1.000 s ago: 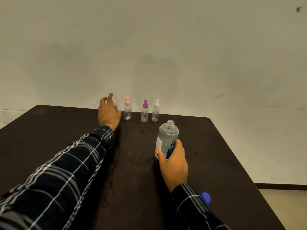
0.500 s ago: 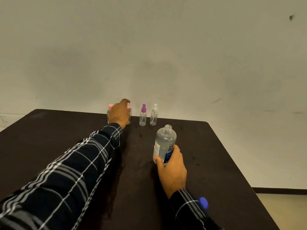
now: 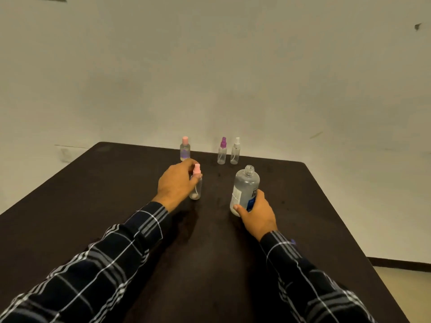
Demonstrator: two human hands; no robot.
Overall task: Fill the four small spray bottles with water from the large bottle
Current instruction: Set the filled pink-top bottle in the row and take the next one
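My left hand (image 3: 176,185) grips a small clear spray bottle with a pink nozzle (image 3: 196,183), standing upright on the dark table (image 3: 116,194) mid-way from the back. My right hand (image 3: 256,213) holds the lower part of the large clear bottle (image 3: 245,187), which stands uncapped with a blue and white label. Three small bottles stay at the back edge: one with a pink cap (image 3: 185,149), one with a purple nozzle (image 3: 222,151) and one with a white nozzle (image 3: 235,151).
A plain pale wall rises right behind the table's back edge. The table's right edge (image 3: 349,229) drops to a light floor (image 3: 405,292) with a dark skirting strip.
My left hand took the pink-nozzle spray bottle from the back row and drew it toward me. The right hand kept its hold on the large bottle.
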